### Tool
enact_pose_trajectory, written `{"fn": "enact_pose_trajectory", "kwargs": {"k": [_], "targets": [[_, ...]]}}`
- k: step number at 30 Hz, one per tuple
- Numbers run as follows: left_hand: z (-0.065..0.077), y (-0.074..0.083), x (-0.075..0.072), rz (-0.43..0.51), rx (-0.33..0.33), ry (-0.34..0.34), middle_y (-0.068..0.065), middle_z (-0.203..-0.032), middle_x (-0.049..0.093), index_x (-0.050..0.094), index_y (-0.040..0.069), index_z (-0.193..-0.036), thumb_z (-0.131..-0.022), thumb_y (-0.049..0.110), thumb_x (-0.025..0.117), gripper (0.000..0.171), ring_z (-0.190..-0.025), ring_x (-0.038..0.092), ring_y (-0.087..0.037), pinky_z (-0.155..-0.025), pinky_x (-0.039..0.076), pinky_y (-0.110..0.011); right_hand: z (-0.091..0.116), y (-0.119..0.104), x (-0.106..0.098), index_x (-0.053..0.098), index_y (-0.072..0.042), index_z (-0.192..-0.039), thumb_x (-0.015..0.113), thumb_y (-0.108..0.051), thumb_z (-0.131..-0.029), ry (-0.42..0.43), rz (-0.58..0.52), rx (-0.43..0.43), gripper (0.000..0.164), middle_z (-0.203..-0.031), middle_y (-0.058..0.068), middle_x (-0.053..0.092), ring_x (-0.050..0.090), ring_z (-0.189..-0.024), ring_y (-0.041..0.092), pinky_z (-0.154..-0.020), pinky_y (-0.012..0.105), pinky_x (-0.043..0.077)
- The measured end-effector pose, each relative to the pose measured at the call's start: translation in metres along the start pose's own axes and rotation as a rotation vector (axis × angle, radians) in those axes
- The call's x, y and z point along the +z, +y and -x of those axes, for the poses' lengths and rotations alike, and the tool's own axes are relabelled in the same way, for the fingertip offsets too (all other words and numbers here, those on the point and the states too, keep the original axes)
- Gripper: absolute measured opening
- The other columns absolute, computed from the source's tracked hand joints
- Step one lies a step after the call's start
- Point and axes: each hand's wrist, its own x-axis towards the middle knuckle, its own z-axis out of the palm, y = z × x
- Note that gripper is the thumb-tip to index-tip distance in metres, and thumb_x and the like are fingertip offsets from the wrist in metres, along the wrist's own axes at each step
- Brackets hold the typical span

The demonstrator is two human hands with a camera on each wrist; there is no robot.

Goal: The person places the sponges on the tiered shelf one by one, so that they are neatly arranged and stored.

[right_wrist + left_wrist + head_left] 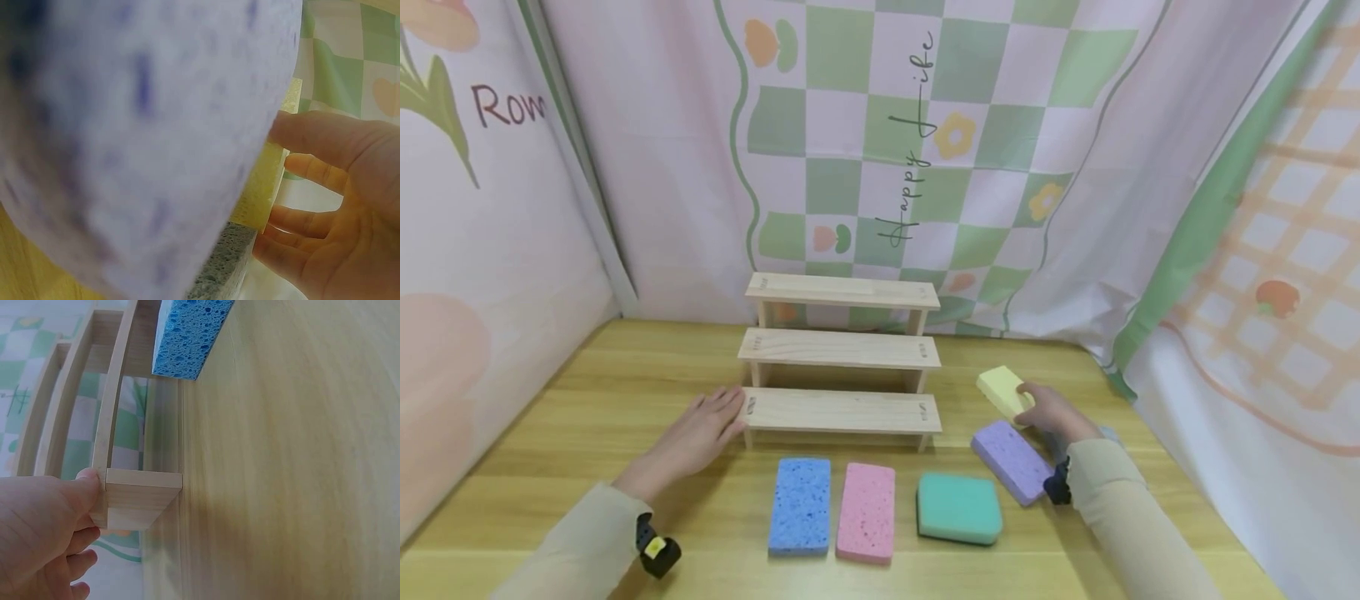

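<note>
My left hand [703,429] grips the left end of the lowest step of a three-step wooden rack [842,411], its thumb against the board's edge in the left wrist view. At the right, my right hand [1056,410] holds the near end of a pale yellow sponge [1000,390] between thumb and fingers. A purple sponge [1011,458] lies just in front of that hand and looms blurred in the right wrist view. A grey sponge [228,259] lies beside the yellow one, mostly hidden by the right forearm in the head view.
In front of the rack lie a blue sponge [800,506], a pink sponge [867,511] and a green sponge [958,507] on the wooden table [572,417]. Printed curtains [677,167] hang behind and along both sides.
</note>
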Motion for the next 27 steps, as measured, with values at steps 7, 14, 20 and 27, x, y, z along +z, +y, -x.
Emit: {"fn": "enact_pose_trajectory", "kwargs": {"k": [7, 14, 20, 27], "targets": [[-0.0009, -0.002, 0.0016, -0.014, 0.01, -0.003, -0.027, -0.139, 0.033, 0.036, -0.013, -0.134, -0.098, 0.019, 0.046, 0.049, -0.127, 0.028, -0.045, -0.103, 0.019, -0.058, -0.0028, 0.0039, 0.0013, 0.037, 0.014, -0.129, 0.065, -0.008, -0.08, -0.003, 0.001, 0.009, 0.061, -0.128, 0.039, 0.037, 0.037, -0.115, 0.052, -0.094, 0.06, 0.032], [-0.001, -0.001, 0.0003, -0.008, 0.008, -0.003, -0.027, -0.139, 0.032, 0.036, -0.012, -0.134, -0.098, 0.019, 0.046, 0.049, -0.128, 0.027, -0.045, -0.103, 0.018, -0.058, -0.0023, 0.0036, 0.0007, 0.036, 0.015, -0.129, 0.065, -0.007, -0.079, 0.004, -0.015, 0.002, 0.062, -0.127, 0.04, 0.036, 0.037, -0.115, 0.053, -0.094, 0.06, 0.032], [-0.001, -0.0008, 0.0, -0.015, 0.01, 0.0, -0.027, -0.139, 0.033, 0.036, -0.013, -0.134, -0.098, 0.019, 0.046, 0.049, -0.127, 0.028, -0.045, -0.103, 0.019, -0.058, -0.0006, 0.0028, 0.0005, 0.037, 0.016, -0.128, 0.065, -0.006, -0.078, 0.021, -0.008, -0.012, 0.061, -0.126, 0.04, 0.037, 0.038, -0.113, 0.052, -0.094, 0.059, 0.033], [-0.0004, -0.0004, 0.0003, -0.025, 0.02, 0.004, -0.028, -0.138, 0.034, 0.037, -0.014, -0.133, -0.097, 0.018, 0.046, 0.048, -0.126, 0.03, -0.045, -0.103, 0.02, -0.058, 0.0008, 0.0031, 0.0004, 0.038, 0.015, -0.127, 0.063, -0.004, -0.076, 0.03, -0.019, 0.011, 0.06, -0.125, 0.04, 0.039, 0.042, -0.11, 0.05, -0.092, 0.058, 0.036]]}}
